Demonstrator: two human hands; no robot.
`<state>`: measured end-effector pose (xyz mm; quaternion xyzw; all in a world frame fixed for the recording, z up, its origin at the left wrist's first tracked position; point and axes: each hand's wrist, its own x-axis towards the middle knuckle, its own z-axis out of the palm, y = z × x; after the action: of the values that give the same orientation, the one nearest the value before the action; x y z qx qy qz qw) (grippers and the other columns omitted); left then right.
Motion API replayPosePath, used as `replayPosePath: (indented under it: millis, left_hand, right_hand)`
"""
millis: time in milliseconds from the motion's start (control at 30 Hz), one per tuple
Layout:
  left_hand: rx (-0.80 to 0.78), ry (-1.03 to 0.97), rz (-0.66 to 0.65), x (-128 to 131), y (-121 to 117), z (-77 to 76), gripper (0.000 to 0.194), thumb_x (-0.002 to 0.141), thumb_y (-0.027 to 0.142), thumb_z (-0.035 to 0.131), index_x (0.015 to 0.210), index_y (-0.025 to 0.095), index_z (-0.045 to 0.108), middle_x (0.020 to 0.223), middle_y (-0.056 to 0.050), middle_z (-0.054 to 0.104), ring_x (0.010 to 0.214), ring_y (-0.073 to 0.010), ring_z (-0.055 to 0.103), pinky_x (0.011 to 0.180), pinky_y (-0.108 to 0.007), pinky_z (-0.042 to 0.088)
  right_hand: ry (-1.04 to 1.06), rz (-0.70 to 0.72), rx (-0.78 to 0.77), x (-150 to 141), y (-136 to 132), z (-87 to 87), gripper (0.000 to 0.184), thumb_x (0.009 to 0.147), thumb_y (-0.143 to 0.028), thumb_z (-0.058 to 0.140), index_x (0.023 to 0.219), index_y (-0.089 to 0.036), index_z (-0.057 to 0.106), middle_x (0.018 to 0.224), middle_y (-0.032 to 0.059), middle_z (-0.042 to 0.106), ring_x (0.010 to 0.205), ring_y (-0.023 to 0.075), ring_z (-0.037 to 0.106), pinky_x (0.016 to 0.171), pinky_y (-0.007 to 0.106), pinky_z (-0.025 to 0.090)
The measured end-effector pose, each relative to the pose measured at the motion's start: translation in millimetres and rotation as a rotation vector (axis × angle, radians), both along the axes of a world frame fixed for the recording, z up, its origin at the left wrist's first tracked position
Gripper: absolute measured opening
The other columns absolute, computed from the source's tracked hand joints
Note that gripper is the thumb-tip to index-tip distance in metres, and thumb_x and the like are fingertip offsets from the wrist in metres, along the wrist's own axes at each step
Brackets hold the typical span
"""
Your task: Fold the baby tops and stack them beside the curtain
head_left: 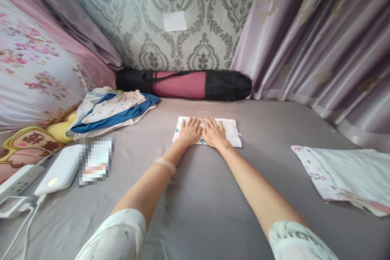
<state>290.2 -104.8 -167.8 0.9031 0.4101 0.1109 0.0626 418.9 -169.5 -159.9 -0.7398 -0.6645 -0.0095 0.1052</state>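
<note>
A small folded white cloth with a coloured print [229, 130] lies flat on the grey bed sheet [198, 195]. Both my hands rest flat on it, side by side, fingers stretched out and pointing away from me. My left hand [190, 131] covers the cloth's left part, and a pale bangle sits on that wrist. My right hand [213, 133] presses the middle of the cloth. Neither hand grips anything.
A pile of loose clothes [112, 111] lies at the left. A rolled pink mat in a black bag [185, 83] lies along the wall. Folded light cloths [344, 174] sit at the right. A white power bank [59, 170], power strip and cables lie near left.
</note>
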Motion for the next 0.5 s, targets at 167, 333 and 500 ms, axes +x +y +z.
replayPosePath:
  millis: [167, 333, 500]
  left_hand:
    - [-0.004, 0.007, -0.004, -0.9, 0.6, 4.6, 0.054, 0.098, 0.038, 0.029, 0.146, 0.015, 0.037, 0.154, -0.014, 0.033, 0.144, -0.0314, 0.026, 0.115, -0.057, 0.016]
    - [0.068, 0.013, 0.112, -7.1, 2.4, 6.7, 0.059, 0.098, 0.045, 0.026, 0.146, 0.014, 0.037, 0.154, -0.015, 0.033, 0.144, -0.0308, 0.024, 0.116, -0.055, 0.015]
    - [0.003, 0.084, 0.157, -10.4, 1.9, 4.0, 0.063, 0.098, 0.049, 0.020, 0.150, 0.016, 0.029, 0.155, -0.012, 0.031, 0.144, -0.0297, 0.024, 0.115, -0.053, 0.020]
  right_hand:
    - [0.018, 0.008, -0.040, 1.9, 0.6, 5.5, 0.054, 0.097, -0.032, 0.026, 0.150, -0.021, 0.033, 0.156, 0.0078, 0.031, 0.144, 0.0251, 0.022, 0.116, 0.053, 0.011]
    - [0.021, -0.165, -0.001, 10.3, -2.4, 7.6, 0.057, 0.097, -0.032, 0.026, 0.150, -0.012, 0.032, 0.158, 0.0127, 0.025, 0.146, 0.0274, 0.017, 0.116, 0.054, 0.008]
    - [0.029, -0.213, -0.015, 12.6, -3.5, -1.2, 0.057, 0.097, -0.034, 0.027, 0.149, -0.012, 0.035, 0.158, 0.0114, 0.026, 0.145, 0.0274, 0.017, 0.116, 0.052, 0.010]
